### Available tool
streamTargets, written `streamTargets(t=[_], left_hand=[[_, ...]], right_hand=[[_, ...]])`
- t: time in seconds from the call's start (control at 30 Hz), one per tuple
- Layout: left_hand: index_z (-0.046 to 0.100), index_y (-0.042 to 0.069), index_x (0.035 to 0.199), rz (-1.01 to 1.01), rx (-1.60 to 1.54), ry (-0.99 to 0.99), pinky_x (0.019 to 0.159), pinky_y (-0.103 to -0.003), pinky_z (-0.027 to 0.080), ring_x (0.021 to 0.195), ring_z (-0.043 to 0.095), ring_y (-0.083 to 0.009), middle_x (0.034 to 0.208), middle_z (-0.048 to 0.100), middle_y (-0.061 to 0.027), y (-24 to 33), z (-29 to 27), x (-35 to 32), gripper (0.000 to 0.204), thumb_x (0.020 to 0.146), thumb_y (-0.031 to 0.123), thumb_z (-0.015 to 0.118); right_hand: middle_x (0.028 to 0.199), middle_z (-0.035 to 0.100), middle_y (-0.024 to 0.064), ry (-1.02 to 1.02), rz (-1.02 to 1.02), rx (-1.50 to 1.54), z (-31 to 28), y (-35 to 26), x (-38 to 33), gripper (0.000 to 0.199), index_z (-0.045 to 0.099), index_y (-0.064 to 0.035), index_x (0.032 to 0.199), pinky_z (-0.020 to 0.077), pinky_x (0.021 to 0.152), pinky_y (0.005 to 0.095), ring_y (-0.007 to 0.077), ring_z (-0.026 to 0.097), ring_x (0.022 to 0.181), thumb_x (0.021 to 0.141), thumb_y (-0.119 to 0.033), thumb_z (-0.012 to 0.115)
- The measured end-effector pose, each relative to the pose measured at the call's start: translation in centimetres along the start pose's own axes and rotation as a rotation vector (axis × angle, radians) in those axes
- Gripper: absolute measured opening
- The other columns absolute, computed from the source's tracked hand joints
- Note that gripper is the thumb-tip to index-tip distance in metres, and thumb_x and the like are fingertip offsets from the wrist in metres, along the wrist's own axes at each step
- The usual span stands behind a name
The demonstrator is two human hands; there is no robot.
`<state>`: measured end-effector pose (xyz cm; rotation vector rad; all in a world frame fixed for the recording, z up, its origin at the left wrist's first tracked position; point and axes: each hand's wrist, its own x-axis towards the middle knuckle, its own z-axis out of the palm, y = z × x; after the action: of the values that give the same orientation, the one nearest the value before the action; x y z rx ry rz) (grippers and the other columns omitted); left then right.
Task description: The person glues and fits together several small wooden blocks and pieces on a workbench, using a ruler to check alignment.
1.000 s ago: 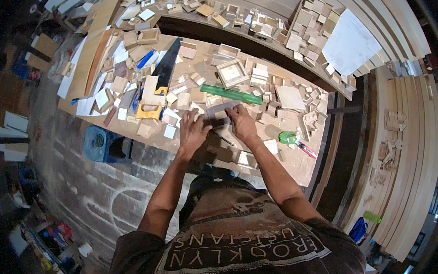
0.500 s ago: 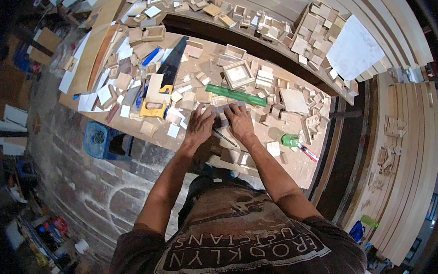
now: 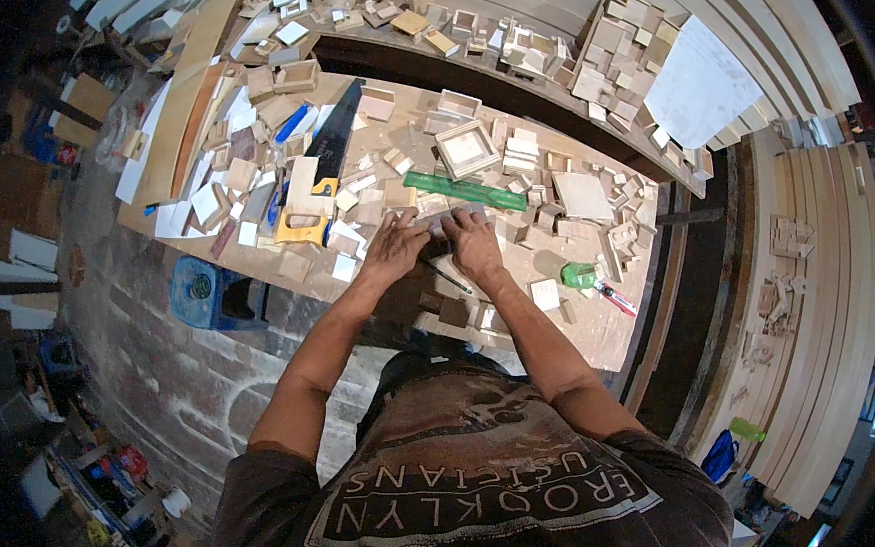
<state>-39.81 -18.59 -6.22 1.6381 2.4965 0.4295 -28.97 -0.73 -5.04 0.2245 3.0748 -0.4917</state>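
Workbench [image 3: 600, 314] of pale wood slants across the view, littered with small wooden blocks and offcuts. Above it, at twelve o'clock, a shelf [image 3: 505, 64] carries more blocks, and a white sheet [image 3: 701, 82] lies at two o'clock. A handsaw [image 3: 316, 176] with a yellow handle lies at ten o'clock from the hands, a green ruler [image 3: 462, 190] just above them at twelve. A small open wooden frame [image 3: 467, 149] sits beyond the ruler. Left hand [image 3: 394, 248] and right hand [image 3: 476, 243] lie side by side, fingers bent down onto a small wooden piece [image 3: 439, 223] between them; how firmly they grip it I cannot tell. A pencil [image 3: 448, 275] lies below the hands at six o'clock.
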Motion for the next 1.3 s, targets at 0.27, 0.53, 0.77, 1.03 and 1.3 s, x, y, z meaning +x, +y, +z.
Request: streamTargets(t=[0.27,0.53,0.77,1.03,1.3], left_hand=[[0.072,0.011,0.110,0.042,-0.006,0.017,0.103,-0.047,0.039,0.128,0.051,-0.0275,0.128,0.064,-0.0036,0.5,0.4,-0.5,0.028,0.089,0.010,0.054],[0.060,0.007,0.133,-0.113,0.058,0.123,0.103,-0.046,0.037,0.125,0.045,-0.0332,0.132,0.051,-0.0144,1.4,-0.5,-0.2,0.049,0.085,0.012,0.064],[0.065,0.014,0.134,-0.122,0.051,-0.041,0.107,-0.049,0.033,0.134,0.039,-0.0322,0.138,0.048,-0.0126,1.7,-1.2,-0.2,0.051,0.083,0.008,0.067],[0.069,0.014,0.123,-0.053,-0.045,0.181,0.102,-0.048,0.038,0.130,0.044,-0.0319,0.132,0.052,-0.0119,1.7,-0.3,-0.9,0.044,0.080,0.005,0.066],[0.070,0.010,0.117,-0.080,-0.053,0.243,0.098,-0.050,0.041,0.122,0.047,-0.0356,0.126,0.054,-0.0136,3.6,0.6,-2.9,0.034,0.083,0.011,0.068]], right_hand=[[0.135,0.054,0.0112,0.026,0.003,0.027,0.4,0.1,-0.3,0.054,0.060,-0.0150,0.130,0.0467,0.096,0.0499,0.0359,0.053,0.118,0.078,-0.004,0.064],[0.134,0.056,0.0108,0.015,0.003,0.009,-0.2,0.1,-0.3,0.053,0.061,-0.0136,0.130,0.0478,0.095,0.0494,0.0355,0.055,0.117,0.079,-0.003,0.062],[0.136,0.056,0.0109,-0.017,0.012,0.017,-0.5,0.0,-0.3,0.053,0.062,-0.0138,0.131,0.0481,0.095,0.0496,0.0355,0.055,0.119,0.079,-0.003,0.062],[0.132,0.057,0.0105,0.031,0.005,0.069,-0.8,-0.2,-0.5,0.049,0.060,-0.0115,0.126,0.0482,0.093,0.0517,0.0366,0.055,0.116,0.079,0.000,0.061],[0.118,0.062,0.0117,0.162,0.002,0.141,-1.1,0.6,-0.8,0.039,0.063,-0.0082,0.118,0.0483,0.088,0.0512,0.0358,0.057,0.111,0.081,0.000,0.060]])
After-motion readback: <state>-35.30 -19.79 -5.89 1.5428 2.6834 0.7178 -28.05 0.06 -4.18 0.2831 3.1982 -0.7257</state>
